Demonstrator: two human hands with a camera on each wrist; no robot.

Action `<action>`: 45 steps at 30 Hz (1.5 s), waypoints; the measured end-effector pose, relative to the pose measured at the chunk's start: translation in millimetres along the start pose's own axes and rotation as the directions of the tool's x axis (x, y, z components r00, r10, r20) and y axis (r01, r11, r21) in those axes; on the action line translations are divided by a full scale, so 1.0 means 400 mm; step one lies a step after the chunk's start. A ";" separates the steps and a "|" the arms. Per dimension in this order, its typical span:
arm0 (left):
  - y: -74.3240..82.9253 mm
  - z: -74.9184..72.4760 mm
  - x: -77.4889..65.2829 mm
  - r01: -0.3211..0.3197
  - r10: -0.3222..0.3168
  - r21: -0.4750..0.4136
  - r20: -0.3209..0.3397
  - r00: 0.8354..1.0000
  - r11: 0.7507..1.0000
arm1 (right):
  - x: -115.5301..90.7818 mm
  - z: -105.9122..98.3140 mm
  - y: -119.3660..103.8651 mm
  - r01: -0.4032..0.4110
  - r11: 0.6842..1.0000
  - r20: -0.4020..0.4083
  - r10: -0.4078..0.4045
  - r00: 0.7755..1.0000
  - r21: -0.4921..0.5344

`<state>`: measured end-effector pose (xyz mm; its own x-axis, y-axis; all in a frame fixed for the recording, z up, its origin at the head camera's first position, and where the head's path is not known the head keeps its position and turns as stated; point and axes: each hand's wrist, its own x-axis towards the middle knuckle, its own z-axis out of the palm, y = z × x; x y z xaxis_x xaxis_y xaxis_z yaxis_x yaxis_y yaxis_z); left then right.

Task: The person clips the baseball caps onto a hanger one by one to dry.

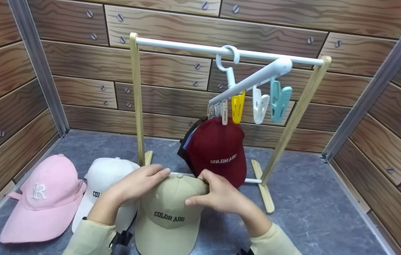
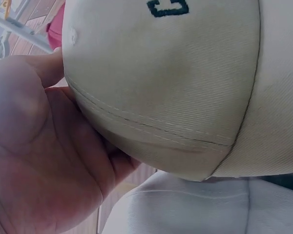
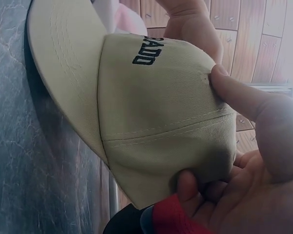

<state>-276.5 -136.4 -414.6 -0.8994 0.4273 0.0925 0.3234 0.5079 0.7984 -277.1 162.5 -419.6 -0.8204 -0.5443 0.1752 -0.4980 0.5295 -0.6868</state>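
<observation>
The beige cap point(image 1: 170, 212) is held in front of the wooden-legged rack point(image 1: 137, 102). Its bill point(image 1: 166, 240) points away from the rack, the crown point(image 1: 173, 194) lying nearer to it; the long axis runs roughly crosswise to the top bar point(image 1: 182, 46). The left hand point(image 1: 138, 185) holds one side of the crown; the right hand point(image 1: 220, 194) grips the other, thumb point(image 1: 196, 200) on the front. A maroon cap point(image 1: 218, 145) hangs below the bar.

Beige cap point(image 1: 170, 208) cut off below
</observation>
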 end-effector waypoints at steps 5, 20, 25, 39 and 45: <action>0.006 -0.011 -0.007 -0.013 0.014 -0.082 0.012 1.000 0.997 | -0.001 -0.006 -0.006 0.013 1.000 -0.009 -0.013 1.000 -0.005; 0.016 -0.036 -0.016 -0.108 0.108 -0.007 -0.015 0.994 0.994 | -0.007 -0.023 -0.015 0.036 0.999 -0.023 -0.036 0.999 -0.019; 0.025 -0.041 -0.022 -0.127 0.127 -0.004 -0.020 0.992 0.992 | -0.013 -0.030 -0.024 0.028 1.000 -0.028 -0.028 0.999 -0.014; 0.042 -0.033 -0.021 -0.196 0.196 0.011 -0.074 0.978 0.981 | -0.024 -0.059 -0.036 0.031 0.998 -0.050 -0.034 0.998 -0.055; 0.049 -0.021 -0.020 -0.226 0.224 -0.017 -0.100 0.970 0.974 | -0.028 -0.076 -0.041 0.062 0.995 -0.066 -0.066 0.996 -0.073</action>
<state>-265.4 -136.1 -394.8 -0.8290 0.4532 0.3276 0.5135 0.3849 0.7669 -268.4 179.7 -388.7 -0.8023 -0.5339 0.2669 -0.5668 0.5413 -0.6211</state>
